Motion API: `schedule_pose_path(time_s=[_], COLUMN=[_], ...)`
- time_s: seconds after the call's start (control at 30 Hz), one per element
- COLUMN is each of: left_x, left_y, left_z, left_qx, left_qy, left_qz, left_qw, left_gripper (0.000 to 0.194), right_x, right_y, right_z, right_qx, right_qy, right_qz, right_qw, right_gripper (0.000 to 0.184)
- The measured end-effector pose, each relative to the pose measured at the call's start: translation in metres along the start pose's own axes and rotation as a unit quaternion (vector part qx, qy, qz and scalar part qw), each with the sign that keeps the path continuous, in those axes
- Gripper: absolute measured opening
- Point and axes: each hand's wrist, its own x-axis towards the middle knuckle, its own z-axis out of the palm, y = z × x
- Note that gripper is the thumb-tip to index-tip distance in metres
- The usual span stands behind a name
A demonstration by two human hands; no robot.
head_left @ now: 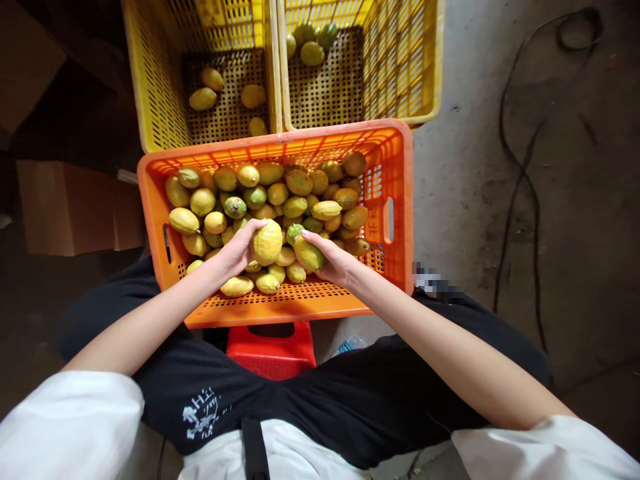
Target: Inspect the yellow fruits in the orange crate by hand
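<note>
An orange crate [400,200] in front of me holds several yellow and green lemons. My left hand [237,252] is closed round a large yellow lemon [267,243] just above the pile. My right hand [336,261] grips a yellow-green lemon [308,254] beside it, near the crate's front edge. The two held fruits nearly touch.
Two yellow crates stand behind the orange one: the left crate [150,87] has several yellow lemons, the right crate [430,60] a few greener ones. A red stool [273,350] sits below the orange crate. Cardboard boxes [75,207] lie left; a black cable [525,180] runs over the concrete floor right.
</note>
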Motion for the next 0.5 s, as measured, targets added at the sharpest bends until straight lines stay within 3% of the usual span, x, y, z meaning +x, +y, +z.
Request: schedule_pose_path(time_s=[0.2, 0.5], left_x=[-0.007, -0.004], left_y=[0.007, 0.008], left_z=[0.010, 0.005], left_qx=[-0.033, -0.064], left_qy=[0.024, 0.012], left_qz=[-0.034, -0.057], left_qw=[0.999, 0.996], left_gripper=[0.030, 0.033], right_x=[-0.002, -0.001], right_y=[-0.001, -0.009], right_z=[0.006, 0.005], right_qx=[0.015, 0.035], right_qy=[0.026, 0.057], right_qz=[-0.020, 0.022], right_qw=[0.999, 0.998], right_gripper=[0.026, 0.016])
